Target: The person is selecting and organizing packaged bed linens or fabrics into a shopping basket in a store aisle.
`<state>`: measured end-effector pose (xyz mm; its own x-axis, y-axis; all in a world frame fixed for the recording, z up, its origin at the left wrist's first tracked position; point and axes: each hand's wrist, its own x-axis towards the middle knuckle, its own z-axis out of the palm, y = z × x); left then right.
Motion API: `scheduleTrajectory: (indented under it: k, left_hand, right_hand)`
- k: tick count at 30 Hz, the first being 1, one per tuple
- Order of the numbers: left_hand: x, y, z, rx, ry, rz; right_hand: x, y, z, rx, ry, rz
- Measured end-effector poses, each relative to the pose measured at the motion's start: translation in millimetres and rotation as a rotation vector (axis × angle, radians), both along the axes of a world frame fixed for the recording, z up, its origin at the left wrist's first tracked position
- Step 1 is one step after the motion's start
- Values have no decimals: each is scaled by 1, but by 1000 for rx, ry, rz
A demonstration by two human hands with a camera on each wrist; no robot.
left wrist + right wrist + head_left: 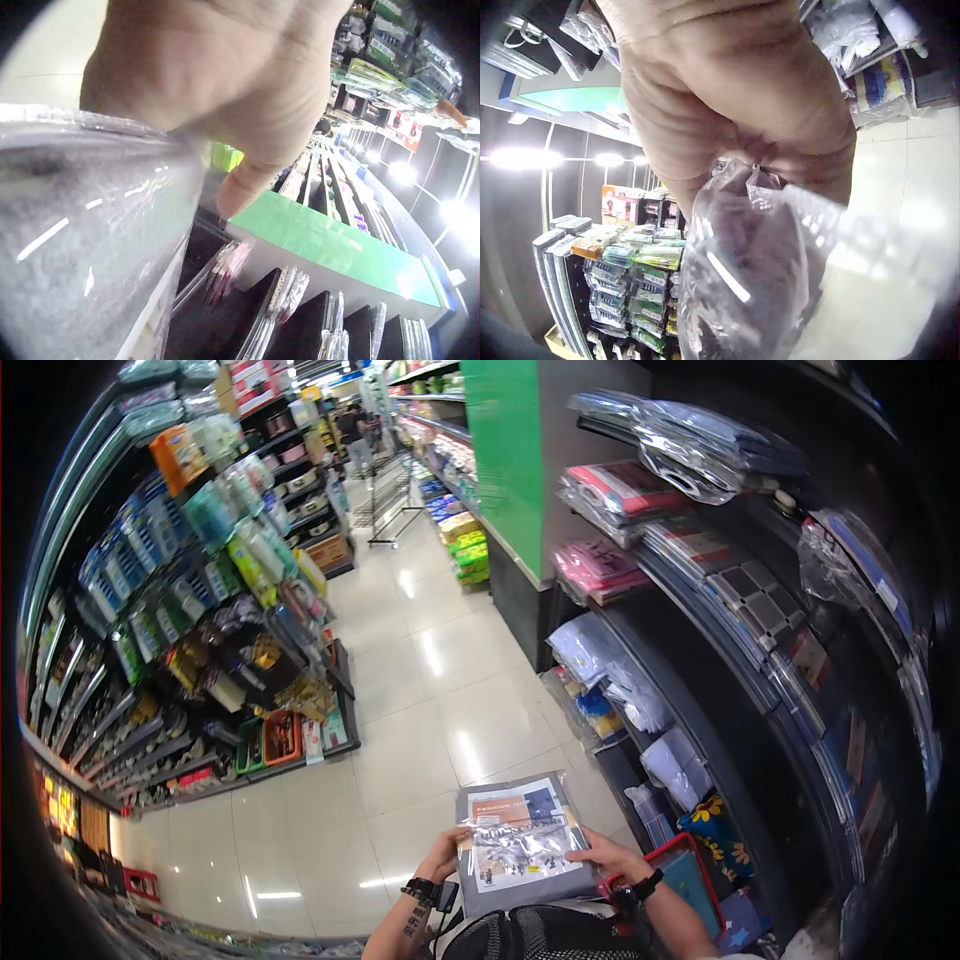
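A flat pack of folded grey fabric (520,840) in clear plastic, with a printed picture label on its face, is held level in front of the body. My left hand (443,854) grips its left edge. The right hand (613,854) pinches the opposite edge, thumb lying on top of the plastic. In the left wrist view the shiny grey pack (90,232) runs up to the palm, and the left thumb (244,187) reaches past its edge. Crinkled plastic (742,262) sits between the thumb and fingers of the right hand (735,82) in the right wrist view.
Shelves of wrapped textiles (740,600) rise close on the right, with a red-rimmed basket (690,880) low beside my right arm. Racks of hanging goods (200,590) line the left. A tiled aisle (430,660) leads to a metal cart (390,505) and a person (353,435).
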<state>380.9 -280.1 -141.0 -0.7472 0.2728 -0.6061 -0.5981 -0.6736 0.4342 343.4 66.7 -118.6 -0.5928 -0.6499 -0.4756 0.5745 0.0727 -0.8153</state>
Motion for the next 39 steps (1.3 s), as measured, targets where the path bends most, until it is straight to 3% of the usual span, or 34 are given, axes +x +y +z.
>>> scheduleTrajectory:
  k: [2,5,9,14,19,21,24,26,30,31,32,33,35,36,37,38,39]
  left_hand:
    - [-31,-4,0,3,13,31]
    - [-94,2,14,-78,21,-44]
    - [-189,33,21,-69,-18,-61]
    - [-289,83,46,-180,2,-253]
    - [-340,122,33,-136,12,-433]
    - [-358,141,44,-135,130,-601]
    - [-399,162,31,-136,167,-641]
    - [-433,183,45,-191,227,-683]
    - [-529,225,20,-390,657,-831]
    - [-554,241,50,-397,650,-863]
    - [-580,256,36,-390,816,-772]
    - [-606,267,41,-465,710,-823]
    - [-659,285,1,-798,742,-805]
    - [-675,289,-24,-768,731,-795]
    - [-691,288,-49,-837,733,-906]
    - [-708,288,-75,-907,734,-1009]
    - [-709,286,-106,-1009,882,-944]
  right_hand:
    - [-26,7,-30,54,-39,70]
    - [-77,8,1,-11,70,34]
    - [-149,31,-11,-136,83,-114]
    - [-230,80,-11,-162,280,-210]
    - [-275,118,-3,-105,345,-278]
    - [-283,128,9,-62,312,-371]
    - [-291,153,-12,3,283,-427]
    - [-300,161,16,68,298,-539]
    - [-331,188,8,63,350,-776]
    - [-347,191,9,88,403,-836]
    - [-362,195,3,91,381,-919]
    - [-379,199,-8,96,358,-1002]
    - [-412,217,-59,51,134,-1176]
    - [-431,213,-68,-11,117,-1251]
    - [-437,240,-132,215,72,-1240]
    - [-445,228,-126,216,24,-1266]
    - [-460,212,-121,217,-20,-1282]
